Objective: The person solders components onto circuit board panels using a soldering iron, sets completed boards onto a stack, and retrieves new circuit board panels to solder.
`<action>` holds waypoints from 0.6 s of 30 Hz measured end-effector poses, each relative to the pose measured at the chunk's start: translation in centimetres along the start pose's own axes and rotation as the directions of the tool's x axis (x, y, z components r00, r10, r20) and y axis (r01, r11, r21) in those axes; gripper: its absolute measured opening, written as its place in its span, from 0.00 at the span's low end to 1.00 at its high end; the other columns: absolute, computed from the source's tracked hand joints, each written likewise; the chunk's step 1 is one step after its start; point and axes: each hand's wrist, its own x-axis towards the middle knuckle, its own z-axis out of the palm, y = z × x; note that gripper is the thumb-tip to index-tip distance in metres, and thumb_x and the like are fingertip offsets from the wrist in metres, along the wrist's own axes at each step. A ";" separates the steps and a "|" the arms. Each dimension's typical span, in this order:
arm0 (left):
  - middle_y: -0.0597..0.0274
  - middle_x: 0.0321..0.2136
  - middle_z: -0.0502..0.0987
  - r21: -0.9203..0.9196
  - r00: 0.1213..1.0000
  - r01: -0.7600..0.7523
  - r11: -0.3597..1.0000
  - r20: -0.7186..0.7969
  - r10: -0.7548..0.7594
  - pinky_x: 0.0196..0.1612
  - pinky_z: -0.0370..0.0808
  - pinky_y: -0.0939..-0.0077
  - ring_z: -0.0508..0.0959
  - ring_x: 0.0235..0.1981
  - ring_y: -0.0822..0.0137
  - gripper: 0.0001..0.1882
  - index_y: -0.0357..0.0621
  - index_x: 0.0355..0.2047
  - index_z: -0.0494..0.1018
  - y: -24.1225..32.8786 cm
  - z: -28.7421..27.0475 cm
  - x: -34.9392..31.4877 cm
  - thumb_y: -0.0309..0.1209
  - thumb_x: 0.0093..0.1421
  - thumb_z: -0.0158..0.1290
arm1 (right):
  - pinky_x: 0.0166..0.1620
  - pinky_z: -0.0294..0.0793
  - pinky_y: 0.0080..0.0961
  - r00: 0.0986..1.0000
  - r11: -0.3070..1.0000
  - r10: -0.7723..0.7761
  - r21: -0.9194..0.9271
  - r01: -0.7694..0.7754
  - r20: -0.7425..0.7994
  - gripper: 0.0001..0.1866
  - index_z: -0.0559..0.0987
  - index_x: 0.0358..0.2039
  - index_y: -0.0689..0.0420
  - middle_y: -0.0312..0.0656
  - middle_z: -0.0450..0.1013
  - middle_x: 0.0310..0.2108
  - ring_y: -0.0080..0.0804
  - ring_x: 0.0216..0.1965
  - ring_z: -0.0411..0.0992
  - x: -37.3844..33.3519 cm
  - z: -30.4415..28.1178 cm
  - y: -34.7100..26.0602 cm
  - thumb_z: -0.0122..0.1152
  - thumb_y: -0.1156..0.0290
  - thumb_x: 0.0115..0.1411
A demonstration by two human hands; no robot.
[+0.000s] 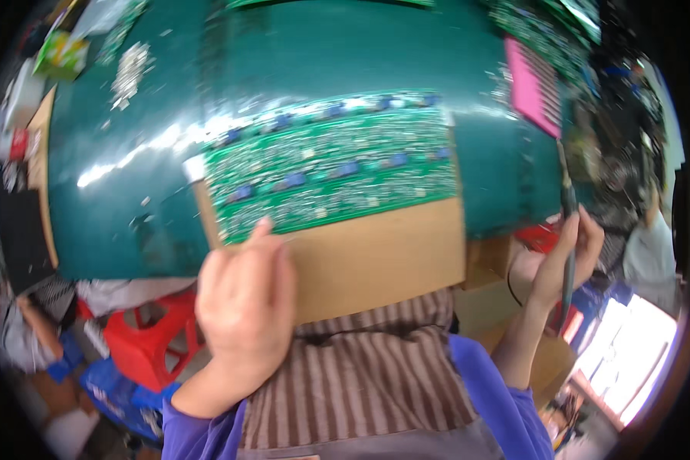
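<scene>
Brown-striped apron cloth [360, 383] fills the near foreground, between two purple sleeves [199, 433]. Just beyond it lies a flat brown cardboard piece [383, 253], and on this rests a green circuit board panel [333, 165], set slightly askew and crowded with small parts, blue ones among them in rows. Left hand [241, 303] comes in at the panel's lower left corner, fingers curled, one fingertip at the edge; motion blur hides whether its grip pinches the board or merely touches it — I cannot tell. Right hand [553, 270] stands well apart from the panel, its grip closed around the dark handle of what looks like a soldering iron [568, 201], thin tip upward. Near that tip, on the green table [322, 69], sits a pink rack [529, 88] — small pale components [130, 73] lie scattered at the far left.
</scene>
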 end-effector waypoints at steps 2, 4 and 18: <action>0.57 0.36 0.81 -0.012 1.000 0.011 1.000 -0.004 -0.011 0.24 0.71 0.74 0.73 0.22 0.64 0.10 0.39 0.32 0.75 0.3 0.3 -0.1 0.17 0.49 0.60 | 0.38 0.71 0.21 0.988 0.984 0.044 0.162 -0.068 0.151 0.08 0.73 0.41 0.64 0.45 0.73 0.35 0.28 0.34 0.71 -2.8 1.1 -4.0 0.52 0.80 0.60; 0.55 0.33 0.82 0.029 1.000 0.007 1.000 0.008 -0.007 0.21 0.69 0.76 0.70 0.17 0.67 0.10 0.39 0.32 0.76 0.5 0.1 -0.2 0.18 0.48 0.61 | 0.35 0.72 0.24 0.942 0.946 -0.060 0.320 -0.052 0.330 0.08 0.73 0.39 0.64 0.46 0.73 0.33 0.31 0.30 0.71 -5.0 1.5 -6.2 0.53 0.78 0.58; 0.55 0.30 0.82 0.018 0.995 -0.040 0.999 -0.088 0.042 0.16 0.68 0.81 0.69 0.12 0.73 0.11 0.42 0.29 0.80 -1.2 0.8 -0.7 0.21 0.42 0.61 | 0.25 0.71 0.26 0.700 0.832 -0.413 0.555 0.028 0.583 0.11 0.75 0.33 0.66 0.44 0.72 0.18 0.36 0.19 0.71 -6.5 5.0 -10.5 0.61 0.78 0.48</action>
